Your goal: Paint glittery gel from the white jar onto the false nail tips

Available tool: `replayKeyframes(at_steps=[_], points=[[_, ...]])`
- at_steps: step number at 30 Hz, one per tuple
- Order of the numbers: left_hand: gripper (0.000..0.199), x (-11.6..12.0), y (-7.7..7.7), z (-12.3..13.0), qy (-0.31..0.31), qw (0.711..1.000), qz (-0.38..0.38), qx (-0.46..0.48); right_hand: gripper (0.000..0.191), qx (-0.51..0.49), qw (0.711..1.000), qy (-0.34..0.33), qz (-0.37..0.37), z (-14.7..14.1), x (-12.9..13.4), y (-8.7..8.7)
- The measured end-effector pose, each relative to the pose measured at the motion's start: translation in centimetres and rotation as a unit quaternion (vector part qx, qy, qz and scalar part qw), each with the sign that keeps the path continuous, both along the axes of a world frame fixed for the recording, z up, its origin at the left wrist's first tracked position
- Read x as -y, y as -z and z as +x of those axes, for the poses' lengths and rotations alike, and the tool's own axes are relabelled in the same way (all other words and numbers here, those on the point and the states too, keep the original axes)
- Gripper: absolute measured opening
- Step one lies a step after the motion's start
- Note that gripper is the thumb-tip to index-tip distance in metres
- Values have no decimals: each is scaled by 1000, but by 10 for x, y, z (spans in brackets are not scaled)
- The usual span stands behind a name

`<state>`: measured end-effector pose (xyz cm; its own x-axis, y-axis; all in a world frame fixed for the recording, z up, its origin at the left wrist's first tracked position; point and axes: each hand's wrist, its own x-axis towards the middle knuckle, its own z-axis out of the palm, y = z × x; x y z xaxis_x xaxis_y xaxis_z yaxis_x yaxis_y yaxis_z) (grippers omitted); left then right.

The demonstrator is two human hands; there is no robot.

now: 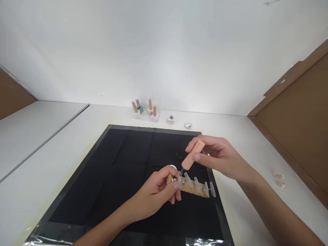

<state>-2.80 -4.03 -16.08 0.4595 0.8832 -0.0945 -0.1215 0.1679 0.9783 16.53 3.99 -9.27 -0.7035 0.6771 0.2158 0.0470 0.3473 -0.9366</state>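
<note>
My left hand is closed around the left end of a tan nail-tip stand, its thumb and fingers near the leftmost tip. Several clear false nails stick up from the stand in a row. Between the fingers and thumb of my right hand is a nail polish brush with a peach cap-handle, tilted down to the left. Its dark bristle end is at the upper edge of the leftmost false nail; whether it touches I cannot tell.
Several polish bottles and an open one without its cap stand along the back, near a small round dish. Under my hands lies a black mat. Two small round pieces lie at the right, by a cardboard panel.
</note>
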Motion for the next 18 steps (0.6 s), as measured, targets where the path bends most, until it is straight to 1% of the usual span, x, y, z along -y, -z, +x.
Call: replayKeyframes(at_steps=[3, 6, 7, 10, 13, 18], points=[[26, 0, 0, -1, 1, 1000, 2, -1, 13, -17, 1000, 2, 2, 1, -1, 1], [27, -1, -2, -1, -3, 1000, 1, -1, 6, -36, 999, -20, -27, 0, 1, 1], [27, -2, -2, 0, -2, 1000, 1, -2, 6, -38, 998, -30, -35, 0, 1, 1], [27, -3, -4, 1, 3, 1000, 4, -4, 6, -21, 998, -45, -31, -1, 3, 1], [26, -2, -4, 1, 1, 1000, 1, -3, 7, -5, 999, -29, -26, -1, 3, 1], [27, 0, 0, 1, 1, 1000, -1, -5, 10, -12, 1000, 12, -5, -1, -1, 3]])
